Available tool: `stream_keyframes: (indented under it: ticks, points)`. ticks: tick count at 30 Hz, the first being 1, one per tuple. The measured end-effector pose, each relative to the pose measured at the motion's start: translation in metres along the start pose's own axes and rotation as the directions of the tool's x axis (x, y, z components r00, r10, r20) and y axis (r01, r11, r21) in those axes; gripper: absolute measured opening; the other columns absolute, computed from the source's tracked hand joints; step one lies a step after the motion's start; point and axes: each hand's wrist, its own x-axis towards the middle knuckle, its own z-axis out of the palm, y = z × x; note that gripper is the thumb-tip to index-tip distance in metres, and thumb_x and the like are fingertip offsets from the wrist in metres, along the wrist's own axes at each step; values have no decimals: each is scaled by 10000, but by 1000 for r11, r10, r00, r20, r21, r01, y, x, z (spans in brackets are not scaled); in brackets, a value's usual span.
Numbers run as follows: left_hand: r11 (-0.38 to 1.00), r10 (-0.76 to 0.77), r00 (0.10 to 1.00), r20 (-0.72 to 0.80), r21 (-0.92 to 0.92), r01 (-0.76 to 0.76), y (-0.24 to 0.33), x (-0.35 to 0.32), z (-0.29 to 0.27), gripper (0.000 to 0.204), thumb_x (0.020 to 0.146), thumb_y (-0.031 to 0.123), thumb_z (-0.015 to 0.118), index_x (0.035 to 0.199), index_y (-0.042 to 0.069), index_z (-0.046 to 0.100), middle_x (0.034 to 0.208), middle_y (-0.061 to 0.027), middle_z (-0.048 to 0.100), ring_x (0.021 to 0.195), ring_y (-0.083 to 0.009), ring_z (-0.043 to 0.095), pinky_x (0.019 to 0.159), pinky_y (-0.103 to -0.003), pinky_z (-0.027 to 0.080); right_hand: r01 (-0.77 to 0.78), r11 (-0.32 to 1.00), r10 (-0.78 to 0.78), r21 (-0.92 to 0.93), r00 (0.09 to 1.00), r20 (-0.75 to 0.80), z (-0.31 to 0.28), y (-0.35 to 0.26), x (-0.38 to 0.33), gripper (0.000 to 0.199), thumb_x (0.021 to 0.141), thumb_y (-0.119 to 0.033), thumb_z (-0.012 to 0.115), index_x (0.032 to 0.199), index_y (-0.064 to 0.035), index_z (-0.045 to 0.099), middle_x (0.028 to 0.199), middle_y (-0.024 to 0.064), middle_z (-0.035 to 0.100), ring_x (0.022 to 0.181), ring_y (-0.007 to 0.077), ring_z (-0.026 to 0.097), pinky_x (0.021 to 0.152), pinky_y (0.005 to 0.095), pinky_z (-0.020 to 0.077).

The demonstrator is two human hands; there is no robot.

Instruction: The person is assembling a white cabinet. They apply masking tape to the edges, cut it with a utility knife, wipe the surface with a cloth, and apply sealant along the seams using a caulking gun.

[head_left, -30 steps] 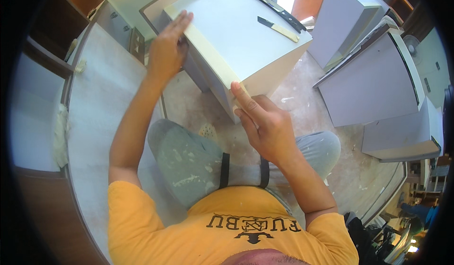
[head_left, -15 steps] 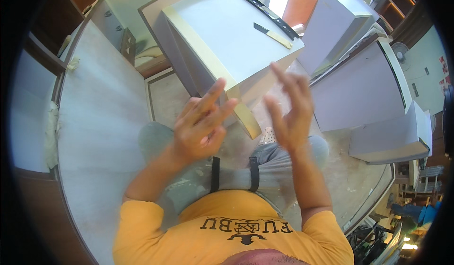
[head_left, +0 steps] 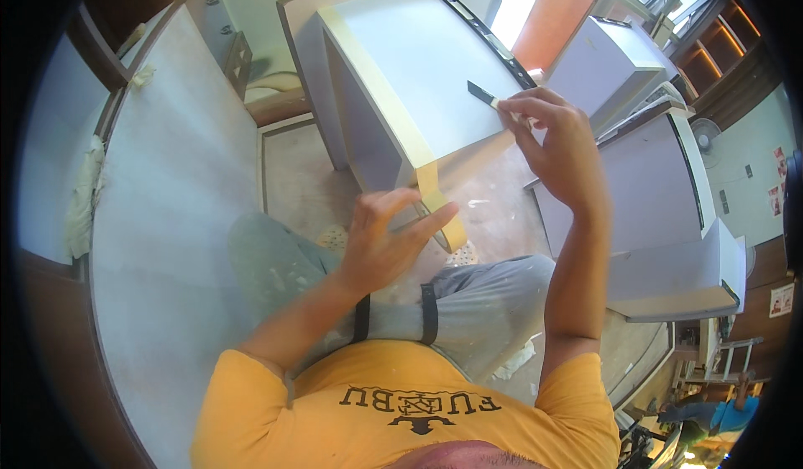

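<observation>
A roll of masking tape (head_left: 454, 236) hangs at the near corner of a white drawer box (head_left: 410, 59), its strip running along the box's left edge. My left hand (head_left: 386, 239) is at the roll, thumb and index finger on either side of the tape; the other fingers are curled and slightly blurred. Over the right side of the box's top, my right hand (head_left: 556, 147) grips the pale handle of a knife (head_left: 482, 94). The knife's dark, slanted blade points left and away from me over the white panel. My fingers cover most of its handle.
A black metal drawer slide (head_left: 481, 34) lines the box's far right edge. More white drawer boxes (head_left: 644, 176) stand at the right. A long pale panel (head_left: 176, 218) runs along my left. Another person in blue (head_left: 736, 415) is at the lower right.
My right hand has come down onto the knife, which lay on the box, and taken its handle. My left hand has moved right and down to the tape roll. The view has shifted slightly.
</observation>
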Motion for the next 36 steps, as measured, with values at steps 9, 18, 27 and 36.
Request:
stream_keyframes:
  ticks: [9,18,27,36]
  points:
    - [982,191,975,115,-30,-189,5,45,-17,442,712,168,974,1137,188,855,1022,29,619,832,-162,589,749,-325,463,146,966,-168,215,982,87,-15,-2,20,272,901,57,745,1141,-40,831,1034,87,781,897,209,719,850,342,569]
    - [988,148,985,83,-59,-143,21,91,-36,497,734,235,996,1178,116,808,900,9,649,759,-180,638,658,-307,541,160,684,-466,711,846,258,26,12,46,206,906,32,765,1087,-31,840,950,71,756,863,173,695,775,312,537]
    - [983,177,961,214,-77,-164,15,118,-53,516,664,237,1036,1095,94,790,927,-15,703,711,-189,658,617,-302,543,300,715,-455,631,886,95,30,24,27,216,903,12,767,1097,-54,838,931,82,757,829,218,716,751,342,552]
    - [989,71,962,265,-145,-33,26,73,-30,468,697,61,960,1135,71,796,1082,-82,766,882,-225,759,726,-326,628,251,766,-362,592,929,74,18,29,1,327,876,65,781,1152,-93,857,966,72,782,847,200,743,767,320,579]
